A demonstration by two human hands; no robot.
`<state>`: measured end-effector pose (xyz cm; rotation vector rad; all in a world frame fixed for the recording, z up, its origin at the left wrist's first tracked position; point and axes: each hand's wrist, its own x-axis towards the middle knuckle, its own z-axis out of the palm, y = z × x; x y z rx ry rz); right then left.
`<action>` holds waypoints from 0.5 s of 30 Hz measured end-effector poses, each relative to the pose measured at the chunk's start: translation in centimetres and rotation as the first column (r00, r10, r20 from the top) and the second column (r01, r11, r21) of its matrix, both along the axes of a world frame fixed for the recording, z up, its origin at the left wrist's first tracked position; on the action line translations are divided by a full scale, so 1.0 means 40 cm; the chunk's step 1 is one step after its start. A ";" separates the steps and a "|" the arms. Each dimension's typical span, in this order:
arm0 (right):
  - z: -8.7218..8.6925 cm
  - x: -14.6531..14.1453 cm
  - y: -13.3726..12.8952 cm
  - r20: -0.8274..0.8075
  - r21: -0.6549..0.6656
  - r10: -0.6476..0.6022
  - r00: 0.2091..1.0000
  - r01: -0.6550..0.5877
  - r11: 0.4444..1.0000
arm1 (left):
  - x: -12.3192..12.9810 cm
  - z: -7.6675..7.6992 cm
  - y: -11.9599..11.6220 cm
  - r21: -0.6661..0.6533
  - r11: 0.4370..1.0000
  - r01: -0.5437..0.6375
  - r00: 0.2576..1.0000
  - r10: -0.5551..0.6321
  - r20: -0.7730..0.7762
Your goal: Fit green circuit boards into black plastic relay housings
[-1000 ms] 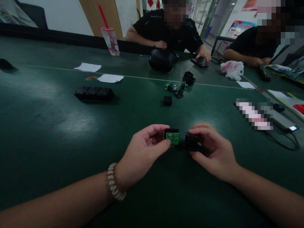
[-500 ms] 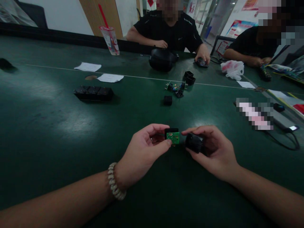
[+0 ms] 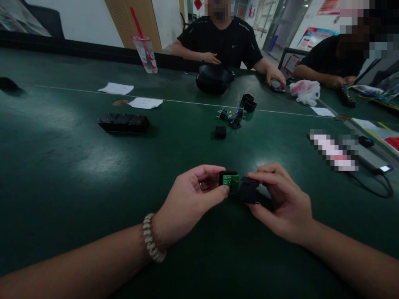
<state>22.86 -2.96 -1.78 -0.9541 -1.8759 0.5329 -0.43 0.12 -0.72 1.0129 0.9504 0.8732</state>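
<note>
Between thumb and fingers, my left hand (image 3: 199, 191) pinches a small green circuit board (image 3: 231, 182) with a black plastic part behind it. My right hand (image 3: 280, 199) grips a small black plastic housing (image 3: 248, 190) by its top and bottom edges. Board and housing are close side by side above the table; whether they touch I cannot tell. Beyond my hands lie a small black block (image 3: 220, 132), a cluster of circuit boards with pins (image 3: 230, 114) and some open black casings (image 3: 248, 103).
A long black box-like unit (image 3: 124, 123) rests on the green table (image 3: 77, 199) at the left. Farther back are papers (image 3: 145, 103), a cup with a red straw (image 3: 146, 54), a black case (image 3: 213, 78) and a plastic bag (image 3: 305, 91). Two people sit across the table.
The black housing has turned in my right hand and come nearer the board. My left hand has shifted slightly right. Across the table, a person's hand has slid a dark object to the right.
</note>
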 end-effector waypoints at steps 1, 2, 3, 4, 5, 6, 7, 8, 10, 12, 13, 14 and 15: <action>0.001 0.000 -0.001 0.002 0.017 -0.012 1.000 0.012 1.000 | 0.000 0.001 0.001 -0.003 1.000 0.009 1.000 -0.009 -0.003; 0.002 -0.001 -0.002 0.007 0.033 -0.020 1.000 0.019 0.999 | 0.000 0.001 0.001 -0.005 1.000 0.015 1.000 -0.015 -0.008; 0.004 -0.002 -0.003 0.012 0.046 -0.019 1.000 0.019 0.999 | 0.000 0.001 0.002 -0.004 1.000 0.018 1.000 -0.018 -0.014; 0.006 -0.003 -0.004 0.018 0.054 -0.011 1.000 0.010 0.998 | 0.000 0.001 0.003 -0.002 1.000 0.021 1.000 -0.021 -0.018; 0.008 -0.004 -0.005 0.025 0.060 0.003 1.000 -0.005 0.998 | 0.000 0.000 0.004 0.002 1.000 0.022 1.000 -0.022 -0.020; 0.010 -0.005 -0.005 0.034 0.063 0.015 0.999 -0.017 0.998 | 0.001 -0.001 0.005 0.010 1.000 0.024 1.000 -0.024 -0.018; 0.011 -0.007 -0.006 0.044 0.074 0.020 0.999 -0.023 0.997 | 0.001 -0.002 0.005 0.020 0.999 0.031 0.999 -0.030 -0.011; 0.012 -0.008 -0.006 0.057 0.095 0.018 0.998 -0.023 0.995 | 0.002 -0.003 0.005 0.033 0.999 0.038 0.999 -0.038 -0.005; 0.013 -0.012 -0.006 0.080 0.149 0.001 0.997 -0.013 0.989 | 0.002 -0.004 0.006 0.056 0.997 0.048 0.998 -0.050 0.035; 0.012 -0.017 -0.005 0.089 0.187 -0.007 0.996 -0.010 0.982 | 0.001 -0.005 0.006 0.072 0.995 0.066 0.996 -0.070 0.053; 0.011 -0.019 -0.004 0.088 0.193 -0.007 0.996 -0.011 0.981 | 0.000 -0.005 0.006 0.078 0.994 0.073 0.995 -0.077 0.058; 0.010 -0.021 -0.004 0.085 0.191 -0.007 0.996 -0.009 0.982 | 0.000 -0.005 0.006 0.081 0.994 0.076 0.995 -0.081 0.059; 0.009 -0.023 -0.003 0.081 0.190 -0.007 0.997 -0.008 0.982 | -0.001 -0.004 0.006 0.080 0.994 0.078 0.995 -0.083 0.058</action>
